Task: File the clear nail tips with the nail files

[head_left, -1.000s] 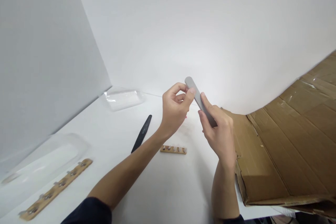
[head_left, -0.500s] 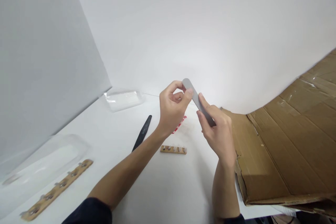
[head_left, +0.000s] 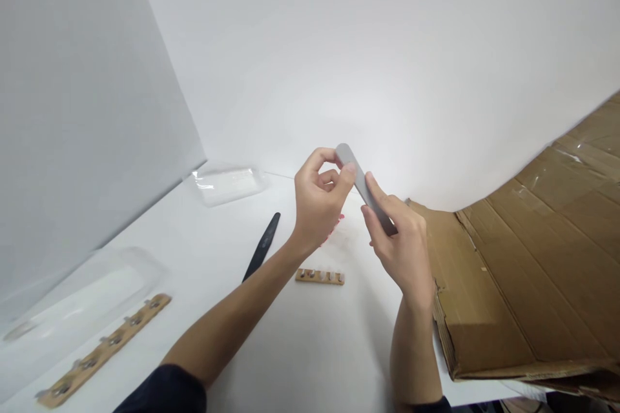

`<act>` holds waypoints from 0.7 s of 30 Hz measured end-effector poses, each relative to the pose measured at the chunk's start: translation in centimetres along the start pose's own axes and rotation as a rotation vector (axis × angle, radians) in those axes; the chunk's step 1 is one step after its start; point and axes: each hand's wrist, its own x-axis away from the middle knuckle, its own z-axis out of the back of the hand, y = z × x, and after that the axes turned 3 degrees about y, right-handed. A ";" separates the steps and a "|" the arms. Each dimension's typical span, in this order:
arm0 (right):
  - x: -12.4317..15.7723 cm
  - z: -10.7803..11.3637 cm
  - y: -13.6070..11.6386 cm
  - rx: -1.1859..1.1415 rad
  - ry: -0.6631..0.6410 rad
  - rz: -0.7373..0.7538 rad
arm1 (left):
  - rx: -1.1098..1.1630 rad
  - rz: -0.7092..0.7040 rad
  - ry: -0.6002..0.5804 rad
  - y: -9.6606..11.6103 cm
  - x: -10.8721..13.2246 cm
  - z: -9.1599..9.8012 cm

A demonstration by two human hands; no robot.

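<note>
A grey nail file (head_left: 367, 190) with rounded ends is held up at a slant above the table. My right hand (head_left: 401, 235) grips its lower part between thumb and fingers. Near the upper end, my left hand (head_left: 320, 197) is closed in a pinch, thumb over the file's face and forefinger at its edge; whether anything small lies under the thumb is hidden. Below the hands lies a short wooden strip (head_left: 320, 276) carrying several small clips, some with clear nail tips on them. A black nail file (head_left: 263, 246) rests left of my left wrist.
A longer wooden strip (head_left: 106, 348) with several metal clips lies at the left front, beside a clear plastic cover (head_left: 92, 290). Another clear plastic piece (head_left: 227, 186) is at the back. Red marks (head_left: 334, 231) show behind my left wrist. Folded cardboard (head_left: 513, 284) fills the right side.
Hardly anything differs: both hands keep their hold on the grey nail file, with only a very slight shift of my right hand.
</note>
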 end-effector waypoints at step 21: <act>0.0 0.1 0.2 0.017 0.024 0.003 | 0.010 0.048 -0.065 -0.1 -0.1 0.1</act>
